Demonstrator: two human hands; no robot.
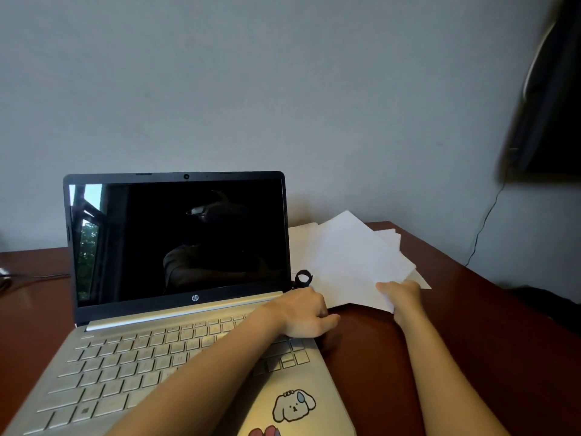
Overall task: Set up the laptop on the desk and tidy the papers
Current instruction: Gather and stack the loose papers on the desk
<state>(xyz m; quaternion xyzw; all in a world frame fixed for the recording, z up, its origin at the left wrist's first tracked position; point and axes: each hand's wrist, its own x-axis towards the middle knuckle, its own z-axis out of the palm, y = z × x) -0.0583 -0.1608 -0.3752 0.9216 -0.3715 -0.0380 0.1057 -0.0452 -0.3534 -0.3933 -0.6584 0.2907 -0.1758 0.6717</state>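
The right hand [401, 295] pinched the near corner of the white papers [352, 259]; the left hand [303, 314] rested, fingers loosely curled, on the open laptop [176, 309] upon the bench [471, 309].

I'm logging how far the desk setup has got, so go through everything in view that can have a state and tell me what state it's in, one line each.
Laptop: lid open, upright on the desk, screen dark.
Papers: loose, fanned out unevenly to the right of the laptop, not yet squared.
Right hand: gripping the near edge of the papers.
Left hand: resting at the laptop's right edge, holding nothing visible.
Black strap loop: lying behind the laptop's right corner.
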